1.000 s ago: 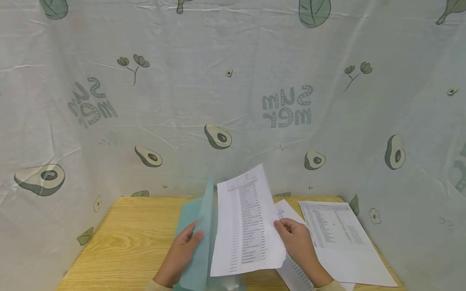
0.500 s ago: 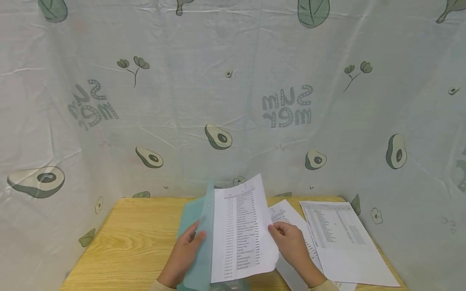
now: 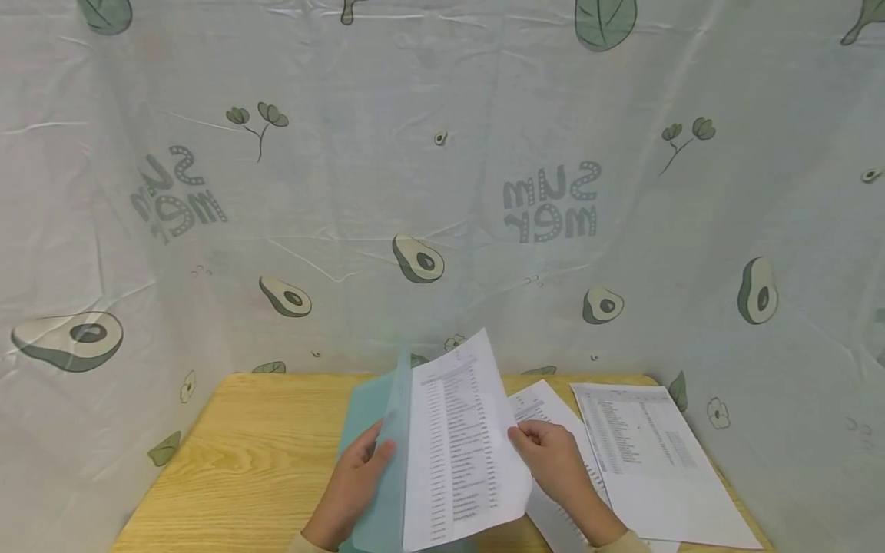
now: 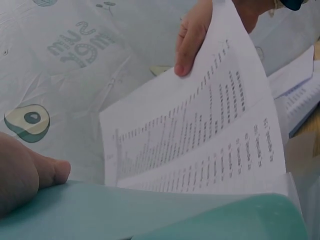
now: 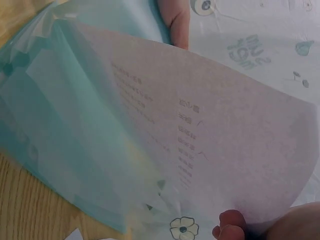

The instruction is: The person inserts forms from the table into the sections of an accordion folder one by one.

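Note:
My left hand (image 3: 356, 480) grips the raised cover of a teal plastic folder (image 3: 387, 499), its thumb showing over the edge in the left wrist view. Between thumb and fingers, my right hand (image 3: 553, 461) pinches the right edge of a printed sheet of paper (image 3: 459, 453). The sheet stands tilted up, its left side tucked against the folder's cover. From behind, the right wrist view shows the sheet's back (image 5: 240, 130) running into the folder's translucent teal sleeve (image 5: 75, 140).
On the wooden table (image 3: 228, 461), another printed sheet (image 3: 553, 407) lies partly under my right forearm. Farther right lies a larger printed page (image 3: 657, 461). A pale curtain (image 3: 442, 184) with avocado prints hangs behind and at both sides.
The printed sheet has moved left and slightly down, closer against the folder's cover, with my right hand following. My left hand still holds the folder, shifted slightly right.

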`<state>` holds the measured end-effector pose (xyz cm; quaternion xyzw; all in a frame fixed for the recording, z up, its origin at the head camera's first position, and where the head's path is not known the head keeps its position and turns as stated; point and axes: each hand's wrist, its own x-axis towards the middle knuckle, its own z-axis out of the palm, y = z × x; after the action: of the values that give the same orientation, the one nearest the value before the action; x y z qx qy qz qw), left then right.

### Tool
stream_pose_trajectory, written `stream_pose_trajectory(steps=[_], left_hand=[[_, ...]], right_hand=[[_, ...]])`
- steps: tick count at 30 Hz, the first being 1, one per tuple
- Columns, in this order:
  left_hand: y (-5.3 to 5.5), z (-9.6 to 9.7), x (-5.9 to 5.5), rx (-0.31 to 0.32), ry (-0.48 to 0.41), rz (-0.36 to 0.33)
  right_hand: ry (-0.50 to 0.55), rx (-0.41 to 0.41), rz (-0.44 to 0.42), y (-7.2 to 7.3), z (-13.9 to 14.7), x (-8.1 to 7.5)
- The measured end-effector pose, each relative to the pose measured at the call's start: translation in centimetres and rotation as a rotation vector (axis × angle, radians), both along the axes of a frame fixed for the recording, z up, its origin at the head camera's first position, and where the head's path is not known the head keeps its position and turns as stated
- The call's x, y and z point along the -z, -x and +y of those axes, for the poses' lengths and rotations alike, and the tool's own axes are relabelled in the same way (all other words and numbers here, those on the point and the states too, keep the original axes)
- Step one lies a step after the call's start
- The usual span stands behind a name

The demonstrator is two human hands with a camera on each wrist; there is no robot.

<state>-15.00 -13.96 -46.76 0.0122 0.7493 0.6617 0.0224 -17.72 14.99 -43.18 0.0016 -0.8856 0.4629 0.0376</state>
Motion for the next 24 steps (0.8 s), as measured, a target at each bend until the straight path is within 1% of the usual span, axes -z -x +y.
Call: stream_pose_trajectory(steps=[5,10,13,15,20,24], left_hand=[[0.0,0.0,0.0,0.023,-0.01,0.005],[-0.1,0.3,-0.2,0.022,-0.009,-0.002],[-0.1,0.5,-0.4,0.025,-0.002,0.005],[-0.1,0.7,-0.5,0.027,0.004,0.009],[-0.1,0.9,-0.7,0.022,-0.004,-0.007],[-0.1,1.0,-0.8,0.009,-0.001,-0.004]], right_hand=[[0.018,-0.012,0.011,0.5,-0.9,0.3],[0.041,-0.022,0.022,0.8,-2.0,1.1],[0.059,-0.035,0.028,1.0,-2.8,1.4],[0.084,-0.052,0.028,1.1,-3.3,1.7],[0.136,-0.106,0.011,1.4,-4.5,2.6],[0.125,-0.135,-0.015,1.4,-5.1,3.2]])
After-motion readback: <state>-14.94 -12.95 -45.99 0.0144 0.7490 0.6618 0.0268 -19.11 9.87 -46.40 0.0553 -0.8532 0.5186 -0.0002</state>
